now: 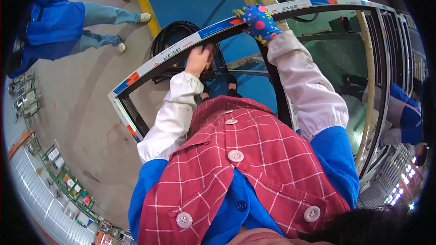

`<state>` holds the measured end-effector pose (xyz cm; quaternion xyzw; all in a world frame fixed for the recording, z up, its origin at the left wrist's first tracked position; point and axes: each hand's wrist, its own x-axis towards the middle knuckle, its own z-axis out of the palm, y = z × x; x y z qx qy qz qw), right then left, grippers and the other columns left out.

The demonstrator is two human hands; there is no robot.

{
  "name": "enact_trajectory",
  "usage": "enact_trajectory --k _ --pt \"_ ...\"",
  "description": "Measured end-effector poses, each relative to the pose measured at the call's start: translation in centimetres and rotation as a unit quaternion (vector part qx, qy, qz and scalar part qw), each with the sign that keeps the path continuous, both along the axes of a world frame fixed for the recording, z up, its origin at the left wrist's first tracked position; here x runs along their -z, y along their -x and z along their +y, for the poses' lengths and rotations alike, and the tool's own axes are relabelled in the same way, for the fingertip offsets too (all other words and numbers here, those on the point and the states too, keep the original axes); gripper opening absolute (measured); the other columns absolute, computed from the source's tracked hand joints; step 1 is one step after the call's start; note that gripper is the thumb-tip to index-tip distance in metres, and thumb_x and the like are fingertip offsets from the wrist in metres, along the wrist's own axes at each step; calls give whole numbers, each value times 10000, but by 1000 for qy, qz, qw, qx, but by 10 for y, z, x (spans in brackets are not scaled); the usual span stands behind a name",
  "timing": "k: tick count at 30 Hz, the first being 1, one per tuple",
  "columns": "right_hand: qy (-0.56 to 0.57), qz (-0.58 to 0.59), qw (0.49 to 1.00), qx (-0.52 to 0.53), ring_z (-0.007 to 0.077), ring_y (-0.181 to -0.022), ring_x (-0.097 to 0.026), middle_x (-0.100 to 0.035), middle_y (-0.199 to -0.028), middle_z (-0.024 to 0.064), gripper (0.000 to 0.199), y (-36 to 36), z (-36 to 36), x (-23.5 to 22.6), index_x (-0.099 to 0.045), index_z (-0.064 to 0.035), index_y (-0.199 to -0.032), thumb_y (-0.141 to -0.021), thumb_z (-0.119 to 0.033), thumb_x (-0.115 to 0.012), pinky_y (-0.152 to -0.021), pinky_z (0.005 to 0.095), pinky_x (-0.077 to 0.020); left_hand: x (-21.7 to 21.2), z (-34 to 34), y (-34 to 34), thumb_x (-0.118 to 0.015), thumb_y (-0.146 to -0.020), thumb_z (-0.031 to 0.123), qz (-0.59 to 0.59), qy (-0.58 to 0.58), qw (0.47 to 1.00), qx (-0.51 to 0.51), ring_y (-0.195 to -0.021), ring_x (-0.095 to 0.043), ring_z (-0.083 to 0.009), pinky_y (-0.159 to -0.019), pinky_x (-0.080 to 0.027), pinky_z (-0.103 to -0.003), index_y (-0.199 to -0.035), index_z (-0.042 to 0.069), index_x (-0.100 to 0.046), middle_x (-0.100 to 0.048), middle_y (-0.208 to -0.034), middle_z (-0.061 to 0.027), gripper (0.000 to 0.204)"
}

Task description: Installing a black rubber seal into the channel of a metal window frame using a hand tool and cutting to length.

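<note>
Evidently the step in hand is fitting the black rubber seal strip (217,61) into the white-taped aluminium window frame (181,47). Bare left hand (198,59) pinches the strip under the rail; dotted-gloved right hand (259,22) closes over the rail's top. The rail's long axis runs lower-left to upper-right, so the next move likely calls for pressing along it.

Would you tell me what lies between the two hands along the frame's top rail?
Head view: only taped rail runs between left hand and gloved right hand.
</note>
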<state>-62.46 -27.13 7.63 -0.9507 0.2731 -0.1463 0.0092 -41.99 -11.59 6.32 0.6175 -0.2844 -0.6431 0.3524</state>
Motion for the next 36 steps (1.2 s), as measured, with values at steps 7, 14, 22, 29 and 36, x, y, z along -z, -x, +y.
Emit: enact_trajectory --k 7,14,22,29,36 --pt "-75 -8 996 -39 279 -901 -556 -589 -918 91 446 0 -6 -3 -601 -100 -1113 -717 -287 -689 -761 383 -439 9 -4 26 -487 -942 253 40 -41 990 -131 -405 -293 -62 -380 -212 -244 -793 64 -508 -375 -546 41 241" --pt "-7 44 999 -2 280 -898 -558 -581 -919 87 358 -4 3 -5 -608 -117 -1061 -726 -232 -665 -752 393 -448 0 6 21 -497 -935 298 149 -140 979 6 -395 -276 -52 -374 -203 -235 -790 64 -514 -342 -533 60 275" --pt "-65 24 996 -56 297 -990 -534 -575 -1056 112 478 -20 11 -7 -539 -104 -1188 -752 -266 -650 -856 385 -416 4 -7 16 -525 -930 277 -45 -11 993 -109 -401 -313 -64 -367 -220 -245 -790 54 -524 -411 -553 33 263" --pt "-38 -7 999 31 303 -996 -539 -577 -1073 125 452 -31 26 8 -574 -106 -1153 -744 -281 -654 -861 409 -420 11 -4 15 -497 -946 241 26 -13 995 -96 -392 -302 -74 -367 -200 -254 -780 63 -502 -395 -557 22 243" --pt "-62 -11 998 17 312 -1002 -536 -591 -1052 121 514 -49 36 -2 -565 -122 -1197 -705 -217 -676 -880 414 -419 11 -9 5 -522 -936 247 0 -1 997 -79 -380 -297 -89 -367 -193 -264 -808 40 -536 -388 -542 12 244"
